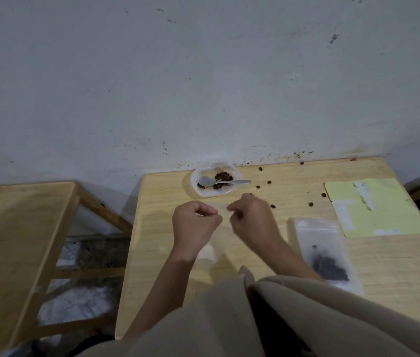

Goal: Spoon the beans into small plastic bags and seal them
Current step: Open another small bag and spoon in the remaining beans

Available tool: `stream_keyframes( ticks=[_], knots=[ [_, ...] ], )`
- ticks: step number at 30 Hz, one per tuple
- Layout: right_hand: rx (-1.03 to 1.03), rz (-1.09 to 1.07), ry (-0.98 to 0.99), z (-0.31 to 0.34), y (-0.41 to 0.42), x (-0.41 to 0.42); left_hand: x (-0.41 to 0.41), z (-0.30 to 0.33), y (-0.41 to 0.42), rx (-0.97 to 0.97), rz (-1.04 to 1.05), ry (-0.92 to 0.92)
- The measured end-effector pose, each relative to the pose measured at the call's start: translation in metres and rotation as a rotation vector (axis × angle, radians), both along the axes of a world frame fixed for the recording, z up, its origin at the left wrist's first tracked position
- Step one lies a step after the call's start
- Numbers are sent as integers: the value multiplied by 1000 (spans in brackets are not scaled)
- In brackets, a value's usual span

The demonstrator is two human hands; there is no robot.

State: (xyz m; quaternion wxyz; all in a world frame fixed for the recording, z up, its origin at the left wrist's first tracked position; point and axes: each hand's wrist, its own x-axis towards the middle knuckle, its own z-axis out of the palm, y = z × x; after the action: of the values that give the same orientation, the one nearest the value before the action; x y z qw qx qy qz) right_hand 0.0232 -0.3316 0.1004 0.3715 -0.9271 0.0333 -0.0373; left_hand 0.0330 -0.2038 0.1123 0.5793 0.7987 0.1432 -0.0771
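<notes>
A small clear plastic bag [220,228] is held over the wooden table [268,253], its top edge pinched between my left hand [194,225] and my right hand [254,222]. The bag hangs down between my wrists and looks empty, though blur makes this unsure. Behind my hands a white bowl [215,179] lined with plastic holds dark beans [223,175] and a metal spoon [225,182], its handle pointing right. To my right lies a flat clear bag with beans [326,261] inside.
Loose beans [311,204] are scattered over the far right of the table. A pale yellow sheet [373,207] with white labels lies at the right edge. A second wooden table [13,240] stands to the left, across a gap. A wall rises directly behind.
</notes>
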Motion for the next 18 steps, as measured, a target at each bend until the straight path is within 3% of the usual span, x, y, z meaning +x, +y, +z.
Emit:
stream_keyframes(
  ticks=[7, 14, 15, 18],
  knots=[
    [-32, 70, 54, 3, -13, 6, -1, 2, 2, -117, -37, 6],
    [287, -89, 146, 4, -24, 5, -4, -5, -5, -315, -138, -98],
    [315, -118, 145, 5, -26, 6, -4, -12, 0, -224, -189, -152],
    [352, -146, 166, 11, -34, 7, -3, -34, 17, 296, -432, -310]
  ],
)
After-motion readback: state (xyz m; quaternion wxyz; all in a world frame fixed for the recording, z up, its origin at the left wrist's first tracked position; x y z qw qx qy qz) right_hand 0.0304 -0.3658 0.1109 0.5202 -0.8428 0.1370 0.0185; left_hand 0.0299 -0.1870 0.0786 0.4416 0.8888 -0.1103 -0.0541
